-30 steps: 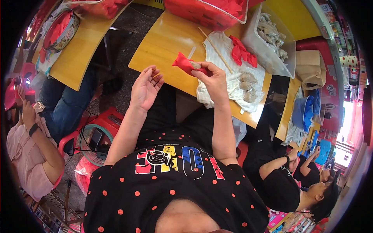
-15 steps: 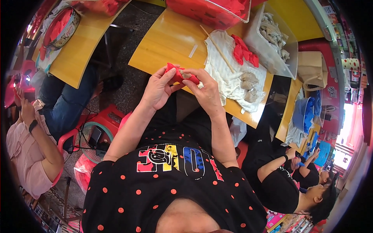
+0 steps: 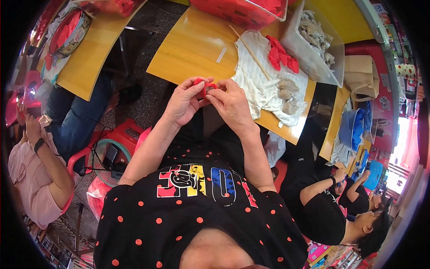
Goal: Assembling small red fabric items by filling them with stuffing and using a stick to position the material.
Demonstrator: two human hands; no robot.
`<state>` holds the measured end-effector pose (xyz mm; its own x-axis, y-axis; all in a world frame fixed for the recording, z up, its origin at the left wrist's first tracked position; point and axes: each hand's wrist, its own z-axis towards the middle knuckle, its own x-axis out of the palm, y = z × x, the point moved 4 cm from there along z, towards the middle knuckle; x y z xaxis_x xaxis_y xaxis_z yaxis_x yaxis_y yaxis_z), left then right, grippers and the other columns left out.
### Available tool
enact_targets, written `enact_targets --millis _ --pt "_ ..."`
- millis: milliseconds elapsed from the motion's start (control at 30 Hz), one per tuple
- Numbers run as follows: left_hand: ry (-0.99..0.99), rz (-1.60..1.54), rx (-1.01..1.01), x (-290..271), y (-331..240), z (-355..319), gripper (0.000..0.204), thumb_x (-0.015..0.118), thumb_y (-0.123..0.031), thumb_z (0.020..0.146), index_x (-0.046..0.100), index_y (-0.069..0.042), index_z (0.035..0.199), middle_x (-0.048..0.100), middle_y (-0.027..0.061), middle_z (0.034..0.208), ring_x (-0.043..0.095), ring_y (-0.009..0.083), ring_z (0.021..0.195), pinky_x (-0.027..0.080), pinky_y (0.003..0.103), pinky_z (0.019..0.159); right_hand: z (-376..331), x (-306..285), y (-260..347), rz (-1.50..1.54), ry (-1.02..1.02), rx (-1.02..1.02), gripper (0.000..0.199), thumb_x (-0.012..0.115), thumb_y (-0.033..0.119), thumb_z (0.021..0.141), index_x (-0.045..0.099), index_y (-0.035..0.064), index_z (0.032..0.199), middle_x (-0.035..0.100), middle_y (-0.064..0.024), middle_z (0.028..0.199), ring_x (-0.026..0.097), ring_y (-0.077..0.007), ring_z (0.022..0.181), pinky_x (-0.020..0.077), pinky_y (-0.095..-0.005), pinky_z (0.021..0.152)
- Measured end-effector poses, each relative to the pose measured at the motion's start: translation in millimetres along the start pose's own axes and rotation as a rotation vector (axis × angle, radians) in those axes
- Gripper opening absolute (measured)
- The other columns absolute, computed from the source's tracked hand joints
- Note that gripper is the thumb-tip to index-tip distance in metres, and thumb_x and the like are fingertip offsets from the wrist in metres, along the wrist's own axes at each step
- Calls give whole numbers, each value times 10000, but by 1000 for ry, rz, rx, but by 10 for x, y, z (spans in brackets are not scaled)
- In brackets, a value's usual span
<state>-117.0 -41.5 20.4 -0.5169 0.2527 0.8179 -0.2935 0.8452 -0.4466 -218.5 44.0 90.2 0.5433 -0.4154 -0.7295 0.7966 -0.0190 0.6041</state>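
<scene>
Between my two hands, just off the near edge of the yellow table (image 3: 179,54), is a small red, soft-looking piece (image 3: 199,82) with a greyish bit showing in it. My left hand (image 3: 182,104) pinches its left side between thumb and fingers. The fingertips of my right hand (image 3: 233,106) close on its right side and cover part of it. To the right of my hands a crumpled white cloth (image 3: 249,85) lies on the table. On it rest a thin wooden stick (image 3: 250,53), red limp pieces (image 3: 280,58) and greyish-brown lumps (image 3: 288,89).
A clear plastic bin (image 3: 309,69) of greyish pieces stands beside the white cloth. Behind it is a clear container (image 3: 233,19) of red pieces. One person (image 3: 38,170) sits at left, others (image 3: 320,215) at right. A red stool (image 3: 127,134) holds a green-rimmed basket (image 3: 96,172).
My right hand has shifted slightly left, closer to my left hand. The red piece looks more bunched up and is more covered by my fingers.
</scene>
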Motion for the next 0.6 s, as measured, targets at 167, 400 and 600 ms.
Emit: enact_targets --millis 167,400,600 --pt "-21 60 -38 -91 59 -5 133 545 -118 914 603 -61 1019 630 78 1022 610 164 929 525 342 784 -31 -40 16 -183 117 18 213 713 243 729 677 70 847 559 -85 912 539 -249 878 414 -366 761" --pt "-77 311 -60 -75 231 -65 147 595 -136 886 619 -45 998 628 36 922 588 104 829 497 242 715 -139 104 -159 -313 393 72 227 711 290 727 679 80 807 563 -83 914 540 -261 879 417 -376 769" --pt "-96 331 -5 -69 160 -59 154 601 -143 886 619 -32 991 625 38 892 594 106 808 504 244 694 -145 65 -213 -109 443 65 217 714 251 743 662 50 805 572 -103 896 568 -279 829 458 -373 724"
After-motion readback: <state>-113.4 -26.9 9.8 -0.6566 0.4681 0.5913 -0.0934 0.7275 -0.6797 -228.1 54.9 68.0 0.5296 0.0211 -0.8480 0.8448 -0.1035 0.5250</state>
